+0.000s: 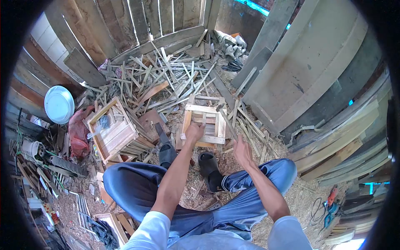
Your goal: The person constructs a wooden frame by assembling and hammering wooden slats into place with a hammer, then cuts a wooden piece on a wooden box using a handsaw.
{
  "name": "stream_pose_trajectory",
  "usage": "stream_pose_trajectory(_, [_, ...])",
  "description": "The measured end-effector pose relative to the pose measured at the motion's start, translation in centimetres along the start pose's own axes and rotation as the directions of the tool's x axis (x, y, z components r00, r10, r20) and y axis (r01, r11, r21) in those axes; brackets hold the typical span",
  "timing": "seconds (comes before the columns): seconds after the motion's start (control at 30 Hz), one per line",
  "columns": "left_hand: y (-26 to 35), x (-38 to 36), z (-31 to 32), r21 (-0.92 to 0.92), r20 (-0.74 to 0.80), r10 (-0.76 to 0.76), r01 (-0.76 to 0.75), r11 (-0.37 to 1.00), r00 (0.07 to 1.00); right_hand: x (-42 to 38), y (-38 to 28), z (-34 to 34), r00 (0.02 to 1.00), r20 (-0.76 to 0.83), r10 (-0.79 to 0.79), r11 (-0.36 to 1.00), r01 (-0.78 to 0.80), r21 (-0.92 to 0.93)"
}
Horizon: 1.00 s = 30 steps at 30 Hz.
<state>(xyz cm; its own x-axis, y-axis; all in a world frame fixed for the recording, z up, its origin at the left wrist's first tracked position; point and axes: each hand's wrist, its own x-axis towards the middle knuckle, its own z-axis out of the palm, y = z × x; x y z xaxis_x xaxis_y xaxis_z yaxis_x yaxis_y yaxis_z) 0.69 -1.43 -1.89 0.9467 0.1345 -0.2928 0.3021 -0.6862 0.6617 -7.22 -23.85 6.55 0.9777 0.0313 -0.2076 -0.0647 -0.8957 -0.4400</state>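
Hands: the left hand (195, 131) is curled over the slatted wooden frame (202, 108), fingers bent inward; whether it pinches anything small, I cannot tell. The right hand (242, 151) is closed around the handle of the hammer (228, 121).
Frame's place: low at 12 o'clock from the seated person, between the hands and just beyond the dark slipper (207, 157), which sits at the frame's 6 o'clock.
Hammer work: as I judge it, a short, square swing suits such thin slats, with the left fingertips well clear of the striking face and the frame bearing firmly on what lies beneath. A glancing blow could split a slat or shift a joint.
Frame's direction: the side rails run from 6 towards 12, leaning slightly to 1; the cross slats run about 9 to 3. It looks nearly square, so a long axis is hard to call.
Hammer's direction: long axis from 5 to 11, head at the 11 end.
Around the frame: a larger crate (121, 146) at its 9 o'clock, loose sticks (166, 79) at 11.
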Motion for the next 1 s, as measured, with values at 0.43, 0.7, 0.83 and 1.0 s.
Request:
stream_pose_trajectory(0.43, [-0.3, -1.6, 0.1, 0.048, -0.099, 0.198, -0.194, 0.98, 0.975, 0.2, -0.9, -0.7, 1.0, 0.006, 0.001, 0.998, -0.001, 0.071])
stream_pose_trajectory(0.7, [-2.1, -1.6, -0.1, 0.003, -0.085, 0.352, -0.353, 0.936, 0.932, 0.7, -1.1, -6.9, 0.943, 0.051, -0.328, 0.926, 0.332, -0.179])
stream_pose_trajectory(0.83, [-2.4, -1.2, -0.6, -0.083, -0.078, 0.43, -0.436, 0.896, 0.899, 2.8, -4.3, -11.0, 0.917, 0.213, -0.338, 0.844, 0.395, -0.361])
stream_pose_trajectory(1.0, [-1.6, -1.3, -2.1, -0.14, -0.023, 0.408, -0.407, 0.903, 0.913, 6.5, -6.4, -13.4, 0.8, 0.342, -0.493, 0.617, 0.599, -0.51])
